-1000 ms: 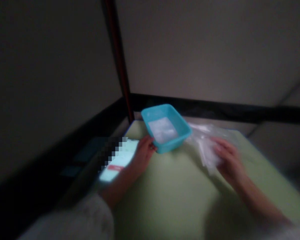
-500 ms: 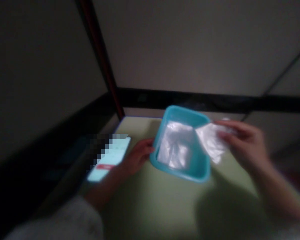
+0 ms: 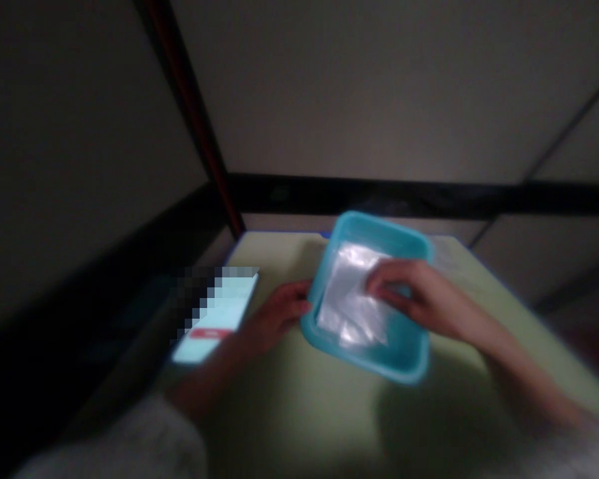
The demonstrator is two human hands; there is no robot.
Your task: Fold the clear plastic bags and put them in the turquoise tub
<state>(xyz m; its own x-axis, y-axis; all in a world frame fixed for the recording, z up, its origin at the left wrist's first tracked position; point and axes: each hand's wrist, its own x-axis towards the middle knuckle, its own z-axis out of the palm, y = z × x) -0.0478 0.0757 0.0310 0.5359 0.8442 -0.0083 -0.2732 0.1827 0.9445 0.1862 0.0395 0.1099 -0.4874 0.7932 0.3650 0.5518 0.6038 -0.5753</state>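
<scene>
A turquoise tray (image 3: 409,369) is tilted above the table, its open side facing me. My left hand (image 3: 282,313) grips its left edge between thumb and fingers. Shiny clear plastic packets (image 3: 352,293) lie against the tray's bottom, on its left side. My right hand (image 3: 409,286) reaches over the tray's right rim, its fingertips pinched together on the plastic. How many packets there are cannot be made out in the blur.
A lit phone (image 3: 219,319) with a red bar on its screen lies at the table's left edge. The greenish table (image 3: 289,412) reaches a wall behind. Faint clear plastic (image 3: 446,256) lies right of the tray.
My right hand has moved left from beside the tray to inside it. The clear packet it held at the right is no longer in its fingers there. The tray has shifted slightly right.
</scene>
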